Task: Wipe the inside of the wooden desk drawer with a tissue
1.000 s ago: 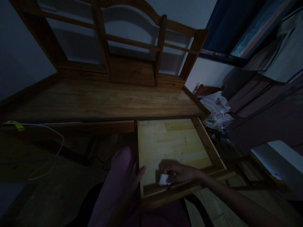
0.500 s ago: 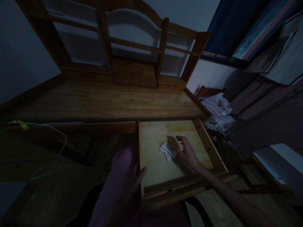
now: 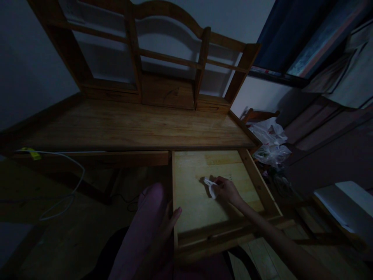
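A pulled-out wooden drawer (image 3: 192, 214) extends from the desk toward me. Over its pale bottom, my right hand (image 3: 229, 191) pinches a crumpled white tissue (image 3: 210, 188) between closed fingers. The tissue's loose end sticks out to the left and casts a shadow on the drawer bottom. At the drawer's left side wall is my left hand (image 3: 171, 221), its thumb resting over the top edge. The other fingers of that hand are mostly hidden in the dark outside the wall.
The wooden desk (image 3: 151, 126) carries a shelf hutch (image 3: 167, 91) at its back. A white cable (image 3: 78, 165) with a yellow tag hangs at the left. Plastic bags (image 3: 271, 140) sit on a chair to the right. My knee (image 3: 153, 198) is beside the drawer.
My right hand has come down and closed on the tissue, which is now bunched and partly lifted. The left hand stays at the drawer's side. The view has shifted slightly.
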